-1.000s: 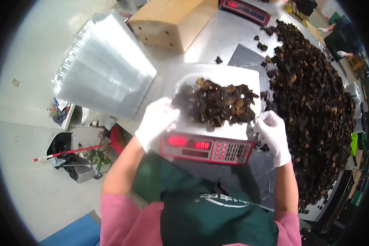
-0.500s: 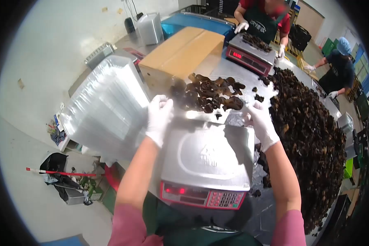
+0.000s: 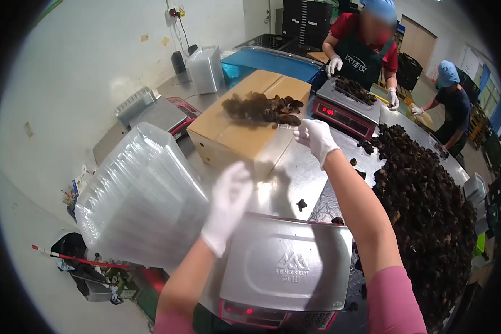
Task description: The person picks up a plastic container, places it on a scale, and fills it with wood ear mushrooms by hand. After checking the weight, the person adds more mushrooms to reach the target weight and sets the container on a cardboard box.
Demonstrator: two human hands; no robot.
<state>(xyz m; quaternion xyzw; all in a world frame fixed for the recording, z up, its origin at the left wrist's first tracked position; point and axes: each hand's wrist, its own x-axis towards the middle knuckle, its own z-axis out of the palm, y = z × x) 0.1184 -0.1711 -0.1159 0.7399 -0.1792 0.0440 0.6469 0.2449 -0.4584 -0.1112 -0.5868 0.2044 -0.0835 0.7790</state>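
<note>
A clear plastic tray (image 3: 284, 126) of dark wood ear mushrooms (image 3: 264, 108) is over the top of the cardboard box, its left part blurred. My right hand (image 3: 319, 140), in a white glove, has its fingers closed at the tray's near right corner. My gloved left hand (image 3: 228, 203) is apart from the tray, above the table between the stacked trays and the scale; motion smears its fingers. The silver weighing scale (image 3: 286, 264) in front of me has a bare platform, and its red display is partly lit.
A cardboard box (image 3: 220, 139) stands ahead. Nested clear trays (image 3: 142, 195) lean at the left. Loose wood ears form a large heap (image 3: 423, 217) on the right. Across the table, a co-worker (image 3: 367, 50) stands at another scale (image 3: 345, 114); a second person (image 3: 451, 106) is farther right.
The filled tray has moved forward from behind the scale to over the cardboard box. My left hand has come off the tray and lies lower; my right hand has moved forward and left with it.
</note>
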